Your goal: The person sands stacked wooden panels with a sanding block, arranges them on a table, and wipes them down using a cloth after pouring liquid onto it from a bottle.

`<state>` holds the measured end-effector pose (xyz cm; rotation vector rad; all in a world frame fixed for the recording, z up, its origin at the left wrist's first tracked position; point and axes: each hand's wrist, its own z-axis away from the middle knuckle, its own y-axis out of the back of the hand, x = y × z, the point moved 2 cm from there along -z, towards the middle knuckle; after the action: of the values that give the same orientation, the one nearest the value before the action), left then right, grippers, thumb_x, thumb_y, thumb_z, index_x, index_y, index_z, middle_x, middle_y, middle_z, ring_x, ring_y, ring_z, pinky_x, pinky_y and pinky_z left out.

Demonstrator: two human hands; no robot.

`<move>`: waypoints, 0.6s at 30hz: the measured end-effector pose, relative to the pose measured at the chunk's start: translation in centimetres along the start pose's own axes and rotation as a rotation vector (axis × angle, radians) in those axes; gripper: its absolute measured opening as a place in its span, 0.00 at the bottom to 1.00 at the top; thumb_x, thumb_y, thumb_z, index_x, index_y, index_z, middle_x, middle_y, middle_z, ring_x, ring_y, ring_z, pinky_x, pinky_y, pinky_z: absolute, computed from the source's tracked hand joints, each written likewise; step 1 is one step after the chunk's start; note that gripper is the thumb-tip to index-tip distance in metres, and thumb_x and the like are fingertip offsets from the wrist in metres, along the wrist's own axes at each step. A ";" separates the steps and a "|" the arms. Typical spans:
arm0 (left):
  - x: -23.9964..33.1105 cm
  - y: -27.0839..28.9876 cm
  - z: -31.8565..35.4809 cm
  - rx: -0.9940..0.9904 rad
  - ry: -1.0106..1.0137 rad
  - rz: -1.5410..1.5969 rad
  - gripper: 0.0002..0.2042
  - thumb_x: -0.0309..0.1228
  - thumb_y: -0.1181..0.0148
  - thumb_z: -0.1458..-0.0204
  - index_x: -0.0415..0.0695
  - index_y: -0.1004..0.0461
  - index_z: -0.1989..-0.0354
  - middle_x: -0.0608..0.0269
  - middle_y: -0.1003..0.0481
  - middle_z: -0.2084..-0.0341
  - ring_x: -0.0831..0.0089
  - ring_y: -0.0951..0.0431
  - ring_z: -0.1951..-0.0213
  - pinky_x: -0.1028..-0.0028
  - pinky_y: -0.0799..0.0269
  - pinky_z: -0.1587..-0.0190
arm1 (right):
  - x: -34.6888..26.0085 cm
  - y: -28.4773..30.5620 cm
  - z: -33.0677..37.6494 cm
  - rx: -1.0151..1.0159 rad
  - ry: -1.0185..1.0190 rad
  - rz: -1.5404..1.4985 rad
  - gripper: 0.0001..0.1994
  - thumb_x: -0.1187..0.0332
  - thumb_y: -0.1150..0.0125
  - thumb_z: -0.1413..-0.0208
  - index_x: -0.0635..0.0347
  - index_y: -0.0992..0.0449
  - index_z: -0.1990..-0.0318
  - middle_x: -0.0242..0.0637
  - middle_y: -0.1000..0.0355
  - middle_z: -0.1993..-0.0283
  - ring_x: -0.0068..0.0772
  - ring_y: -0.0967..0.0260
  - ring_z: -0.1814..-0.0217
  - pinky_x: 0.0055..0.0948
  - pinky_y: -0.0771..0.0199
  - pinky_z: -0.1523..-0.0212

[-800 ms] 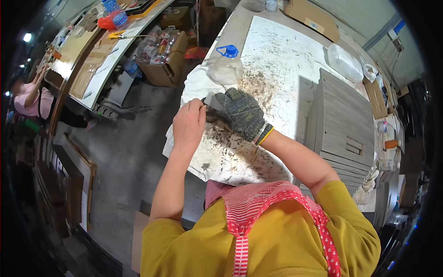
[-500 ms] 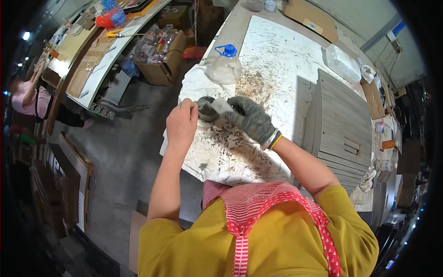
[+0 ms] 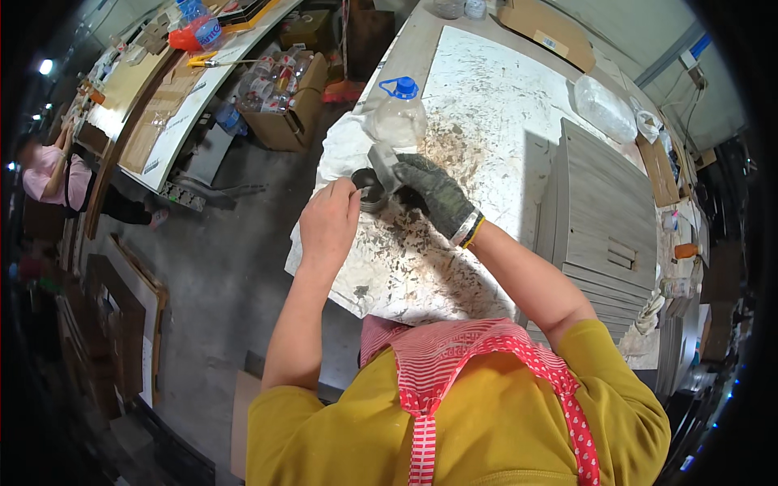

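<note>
My bare left hand (image 3: 330, 217) is closed at the near left side of a small dark round tub (image 3: 370, 201), its fingertips pinching the rim. Over the far right side of that tub, my right hand (image 3: 435, 194), in a dark grey work glove with a yellow-edged cuff, grips a flat grey scraper (image 3: 383, 166). Its broad blade stands tilted at the tub's opening; the glove hides its handle. Dark flakes lie scattered on the white worktop (image 3: 486, 89) and the whitish cloth (image 3: 344, 279) beneath my hands.
A clear jug with a blue cap (image 3: 399, 121) stands just beyond the tub. To the right rises a stack of grey wood-grain panels (image 3: 608, 194). A plastic-wrapped bundle (image 3: 604, 109) lies behind them. Across the aisle, a person in pink (image 3: 53, 178) works beside another bench.
My right hand has turned, swinging the scraper blade from nearly flat beside the tub to upright over its far rim. My left hand and the tub have shifted slightly right.
</note>
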<state>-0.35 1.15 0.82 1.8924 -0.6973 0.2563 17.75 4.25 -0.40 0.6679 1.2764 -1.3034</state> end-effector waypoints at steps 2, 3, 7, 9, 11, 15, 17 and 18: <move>0.2 -0.1 -0.2 -0.013 0.008 0.007 0.05 0.28 0.43 0.49 0.42 0.33 0.71 0.57 0.28 0.77 0.57 0.27 0.71 0.61 0.33 0.68 | 0.0 -0.1 0.0 0.028 0.085 0.283 0.19 0.57 0.44 0.42 0.61 0.29 0.50 0.35 0.26 0.60 0.20 0.32 0.66 0.23 0.29 0.63; 0.2 -0.2 -0.4 -0.017 -0.001 0.010 0.05 0.28 0.43 0.49 0.42 0.33 0.71 0.57 0.28 0.77 0.57 0.27 0.71 0.61 0.33 0.68 | -0.2 -0.1 0.1 0.057 0.174 0.566 0.20 0.56 0.43 0.42 0.62 0.29 0.50 0.35 0.26 0.61 0.19 0.32 0.65 0.23 0.30 0.61; -0.5 -0.2 -0.8 -0.017 0.059 0.041 0.05 0.28 0.44 0.48 0.41 0.33 0.70 0.54 0.27 0.74 0.54 0.27 0.68 0.59 0.33 0.67 | 0.1 -0.2 1.7 -0.089 0.056 0.448 0.21 0.55 0.42 0.44 0.62 0.28 0.51 0.36 0.26 0.62 0.21 0.32 0.64 0.24 0.30 0.62; -0.9 -0.1 -0.6 -0.060 0.082 0.038 0.05 0.28 0.44 0.48 0.41 0.33 0.70 0.53 0.27 0.74 0.53 0.27 0.67 0.59 0.33 0.66 | 0.0 0.5 3.1 -0.076 -0.181 0.296 0.19 0.58 0.43 0.42 0.63 0.28 0.51 0.37 0.26 0.60 0.24 0.29 0.62 0.26 0.27 0.60; -0.9 0.1 -0.3 -0.137 0.105 0.041 0.05 0.28 0.45 0.47 0.40 0.33 0.69 0.52 0.27 0.73 0.51 0.27 0.67 0.58 0.34 0.66 | 1.4 0.7 4.4 -0.102 -0.299 -0.605 0.16 0.61 0.47 0.40 0.64 0.29 0.50 0.37 0.26 0.59 0.27 0.28 0.61 0.27 0.25 0.59; -0.1 0.4 -0.2 -0.212 0.118 0.001 0.06 0.29 0.44 0.47 0.40 0.32 0.69 0.53 0.27 0.73 0.52 0.27 0.66 0.58 0.34 0.66 | 2.6 1.4 6.1 -0.210 -0.349 -0.847 0.14 0.64 0.50 0.38 0.64 0.28 0.52 0.38 0.26 0.61 0.27 0.27 0.62 0.25 0.24 0.61; 0.6 0.5 -0.3 -0.233 0.049 -0.041 0.06 0.30 0.43 0.48 0.41 0.31 0.67 0.53 0.27 0.71 0.52 0.27 0.66 0.59 0.33 0.66 | 2.6 2.3 7.7 -0.154 -0.315 -0.879 0.13 0.64 0.50 0.38 0.65 0.28 0.54 0.39 0.26 0.61 0.27 0.27 0.62 0.24 0.23 0.62; 1.3 0.3 -0.6 -0.250 -0.016 -0.074 0.07 0.31 0.43 0.48 0.42 0.30 0.66 0.54 0.27 0.69 0.53 0.27 0.65 0.60 0.32 0.65 | 3.6 3.3 8.2 -0.197 -0.332 -0.943 0.13 0.64 0.51 0.37 0.65 0.29 0.53 0.39 0.26 0.60 0.27 0.27 0.62 0.24 0.22 0.61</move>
<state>0.63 1.15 1.95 1.6790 -0.6370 0.1016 22.57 -3.71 -2.58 -0.3568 1.4582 -1.8916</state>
